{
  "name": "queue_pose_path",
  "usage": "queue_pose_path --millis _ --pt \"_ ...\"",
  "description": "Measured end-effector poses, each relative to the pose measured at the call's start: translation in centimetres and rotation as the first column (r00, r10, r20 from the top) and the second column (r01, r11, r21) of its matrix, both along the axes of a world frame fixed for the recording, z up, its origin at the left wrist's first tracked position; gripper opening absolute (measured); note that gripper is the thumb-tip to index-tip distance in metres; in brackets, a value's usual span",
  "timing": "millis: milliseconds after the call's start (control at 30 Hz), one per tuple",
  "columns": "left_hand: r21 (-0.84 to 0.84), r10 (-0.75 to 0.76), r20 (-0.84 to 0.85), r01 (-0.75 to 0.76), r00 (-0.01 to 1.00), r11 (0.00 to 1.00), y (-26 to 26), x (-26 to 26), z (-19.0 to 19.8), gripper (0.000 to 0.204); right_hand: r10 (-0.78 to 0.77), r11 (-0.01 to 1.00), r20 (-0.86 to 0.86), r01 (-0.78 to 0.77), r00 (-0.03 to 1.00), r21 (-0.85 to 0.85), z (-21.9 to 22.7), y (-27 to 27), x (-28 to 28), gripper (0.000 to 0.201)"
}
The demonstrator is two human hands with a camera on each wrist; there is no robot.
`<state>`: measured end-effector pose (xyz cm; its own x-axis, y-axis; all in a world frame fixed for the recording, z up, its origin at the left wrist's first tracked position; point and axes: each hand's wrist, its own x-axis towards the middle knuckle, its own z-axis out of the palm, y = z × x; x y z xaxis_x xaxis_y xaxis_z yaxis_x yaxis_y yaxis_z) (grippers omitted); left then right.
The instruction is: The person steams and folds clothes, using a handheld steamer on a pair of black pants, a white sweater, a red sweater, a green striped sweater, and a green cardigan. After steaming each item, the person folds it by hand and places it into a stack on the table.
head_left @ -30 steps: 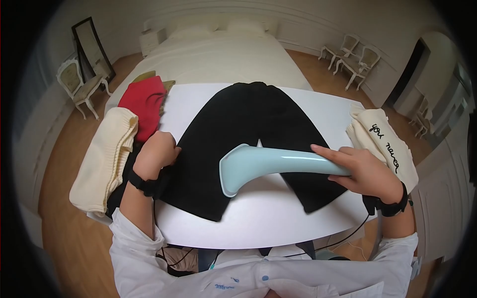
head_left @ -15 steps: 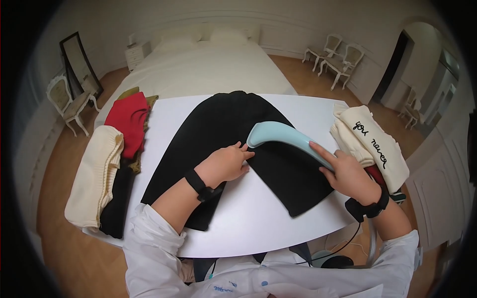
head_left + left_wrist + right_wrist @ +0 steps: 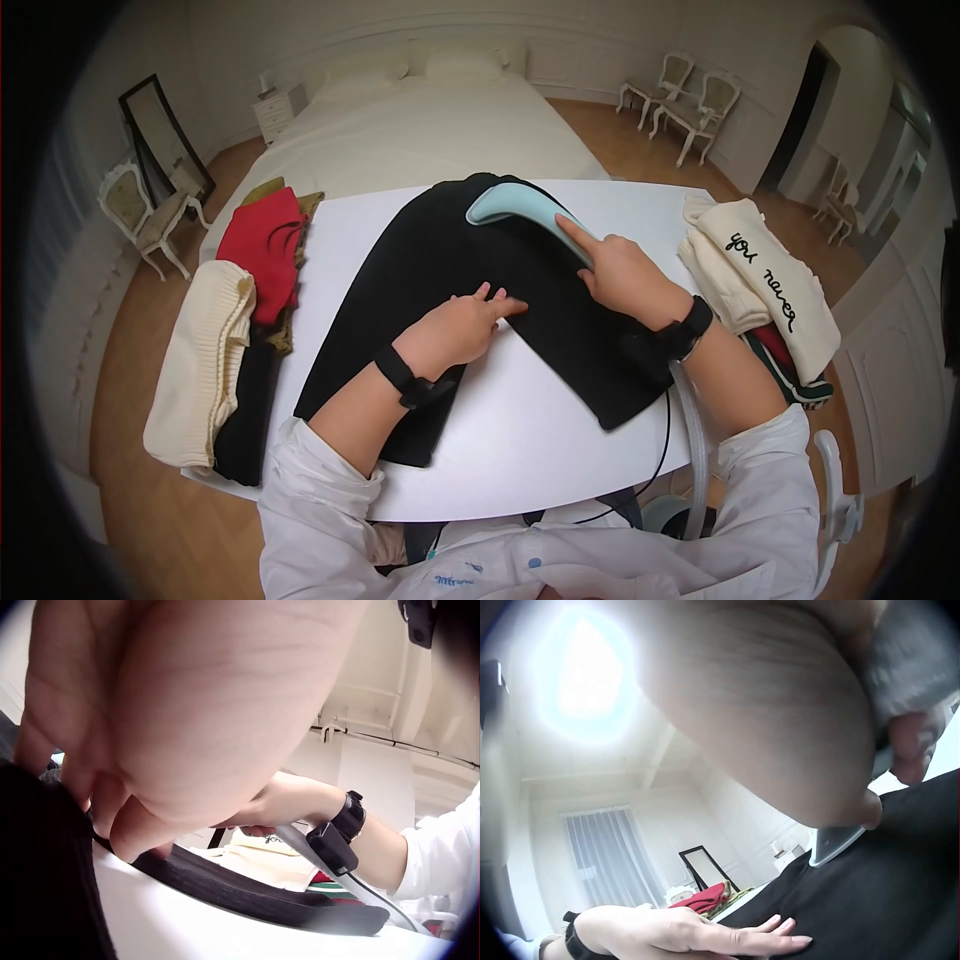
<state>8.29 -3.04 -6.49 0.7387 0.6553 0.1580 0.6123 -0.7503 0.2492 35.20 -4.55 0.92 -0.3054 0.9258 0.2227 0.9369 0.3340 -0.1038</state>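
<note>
Black shorts (image 3: 410, 260) lie spread on the white table (image 3: 510, 440), waistband at the far edge and legs toward me. My right hand (image 3: 632, 282) grips the handle of a light blue garment steamer (image 3: 515, 202), index finger stretched along its top. The steamer's head lies over the upper part of the shorts, near the waistband; in the right wrist view its edge (image 3: 836, 846) meets the black cloth. With fingers extended, my left hand (image 3: 455, 328) rests on the shorts near the crotch, where the two legs part.
Folded cream knitwear (image 3: 195, 365), a red garment (image 3: 262, 245) and black cloth (image 3: 245, 420) are stacked at the left. A lettered cream sweater (image 3: 775, 265) tops a pile at the right. The steamer's hose (image 3: 697, 460) runs down past the table's front edge. Beyond stands a bed (image 3: 430, 130).
My left hand has come from the shorts' left side to the crotch and stays there. My right hand has carried the steamer away from me, up toward the waistband.
</note>
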Motion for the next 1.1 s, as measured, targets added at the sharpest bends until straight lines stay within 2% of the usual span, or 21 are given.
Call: queue_pose_path --millis 33,100,133,200,300,333,433,500,567,767,867,1100 --pt "0.0 0.001 0.0 -0.001 1.0 1.0 0.1 0.1 0.1 0.044 0.02 1.0 0.002 -0.02 1.0 -0.007 0.2 -0.7 0.5 0.087" --pt "-0.156 0.171 -0.07 -0.18 0.983 0.971 -0.3 0.5 1.7 0.041 0.047 0.999 0.004 -0.047 0.999 -0.01 1.0 -2.4 1.7 0.088" --pt "-0.157 0.175 -0.071 -0.184 0.982 0.97 -0.2 0.3 1.4 0.041 0.032 0.999 0.027 -0.031 0.999 -0.044 1.5 -3.6 2.3 0.088" --pt "-0.071 0.097 -0.007 -0.097 0.995 0.993 0.2 0.0 0.6 0.037 0.019 0.997 0.051 -0.015 0.999 -0.079 2.5 -6.1 3.6 0.088" --pt "-0.063 0.082 0.027 -0.081 0.996 0.995 0.7 -0.2 0.4 0.034 -0.036 0.986 0.077 0.048 0.996 -0.161 3.9 -10.3 5.2 0.087" --pt "-0.079 0.106 0.085 -0.1 0.991 0.992 0.7 -0.1 0.4 0.029 -0.061 0.98 0.08 0.075 0.995 -0.187 4.4 -11.6 5.7 0.087" --pt "-0.065 0.088 0.081 -0.083 0.993 0.994 0.7 0.0 1.0 0.027 -0.095 0.968 0.08 0.111 0.992 -0.227 5.2 -14.5 6.4 0.087" --pt "-0.053 0.089 0.094 -0.085 0.992 0.995 0.9 0.1 0.8 0.025 -0.074 0.965 0.191 0.118 0.979 -0.232 6.0 -15.8 6.5 0.088" --pt "-0.024 0.062 0.019 -0.062 0.998 0.998 1.0 0.2 0.7 0.024 -0.075 0.964 0.158 0.112 0.985 -0.242 6.3 -16.2 6.5 0.087" --pt "0.052 -0.011 0.063 0.007 0.998 0.999 0.9 -0.2 0.5 0.021 -0.107 0.956 0.198 0.155 0.974 -0.248 6.1 -13.0 4.6 0.085" --pt "0.064 -0.026 0.037 0.024 0.999 0.998 1.3 -0.2 -0.1 0.02 -0.011 0.99 0.148 0.032 0.989 -0.141 4.7 -9.1 4.4 0.084" --pt "0.071 -0.029 -0.003 0.029 1.0 0.997 1.6 -0.3 -0.4 0.019 0.04 0.995 0.05 -0.035 0.998 -0.092 2.4 -0.1 0.9 0.086"
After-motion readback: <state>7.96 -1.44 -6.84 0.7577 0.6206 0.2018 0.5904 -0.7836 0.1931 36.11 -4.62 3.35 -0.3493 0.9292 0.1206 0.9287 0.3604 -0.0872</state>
